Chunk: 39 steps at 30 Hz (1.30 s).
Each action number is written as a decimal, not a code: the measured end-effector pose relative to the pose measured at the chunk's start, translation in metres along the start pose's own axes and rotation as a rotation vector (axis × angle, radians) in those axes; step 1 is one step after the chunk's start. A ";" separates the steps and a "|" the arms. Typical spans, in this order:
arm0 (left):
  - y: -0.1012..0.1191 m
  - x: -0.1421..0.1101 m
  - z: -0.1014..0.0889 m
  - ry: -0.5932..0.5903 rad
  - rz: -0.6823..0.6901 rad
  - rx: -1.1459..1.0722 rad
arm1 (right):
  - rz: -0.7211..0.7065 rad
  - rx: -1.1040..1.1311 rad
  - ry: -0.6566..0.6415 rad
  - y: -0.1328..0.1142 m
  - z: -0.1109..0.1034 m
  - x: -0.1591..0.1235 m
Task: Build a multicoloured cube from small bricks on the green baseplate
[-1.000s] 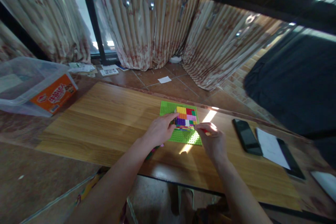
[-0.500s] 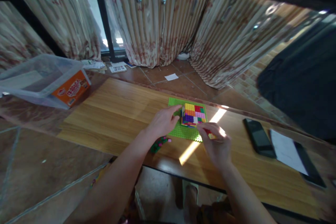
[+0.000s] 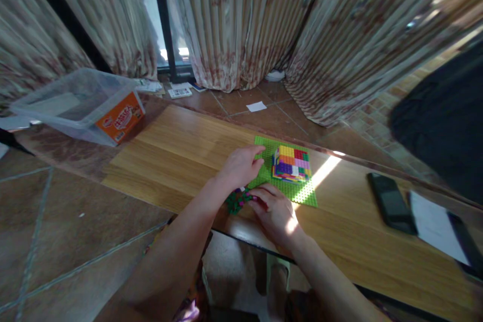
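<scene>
A multicoloured block of toy bricks (image 3: 290, 163) stands on a green studded baseplate (image 3: 264, 143). Just left of the bricks, my left hand (image 3: 241, 166) is over the baseplate's left edge, its thumb and fingers apart with nothing between them. My right hand (image 3: 277, 214) is curled at the near side of the baseplate. Its thumb and fingertips touch a small heap of green plant pieces with pink flowers (image 3: 238, 200) on the wooden board. Whatever lies inside the right fingers is hidden.
A black phone (image 3: 390, 203), a white paper (image 3: 433, 224) and a dark flat device (image 3: 466, 239) lie to the right. Far left stands a clear plastic box (image 3: 86, 105) with an orange label. Curtains (image 3: 241, 35) hang behind, and a paper scrap (image 3: 256, 106) lies on the floor.
My right hand has moved left from the brick block, where something red showed in its fingers, to the plant pieces. My left hand has drawn away from the block. The view has shifted.
</scene>
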State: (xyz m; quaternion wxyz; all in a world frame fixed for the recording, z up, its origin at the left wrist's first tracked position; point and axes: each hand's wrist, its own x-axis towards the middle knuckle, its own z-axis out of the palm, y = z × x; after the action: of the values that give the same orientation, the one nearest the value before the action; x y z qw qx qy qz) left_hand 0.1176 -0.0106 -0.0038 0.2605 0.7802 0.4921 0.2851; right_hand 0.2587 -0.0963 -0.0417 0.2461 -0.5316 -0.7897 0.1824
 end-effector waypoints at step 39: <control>-0.002 0.003 0.014 -0.059 0.039 0.067 | 0.363 -0.110 0.483 0.062 -0.080 -0.004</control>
State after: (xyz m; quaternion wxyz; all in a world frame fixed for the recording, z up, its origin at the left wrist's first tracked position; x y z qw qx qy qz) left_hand 0.1273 -0.0094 -0.0143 0.2431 0.8060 0.4781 0.2506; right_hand 0.3530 -0.0750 -0.0117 0.3609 -0.7045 -0.6091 0.0487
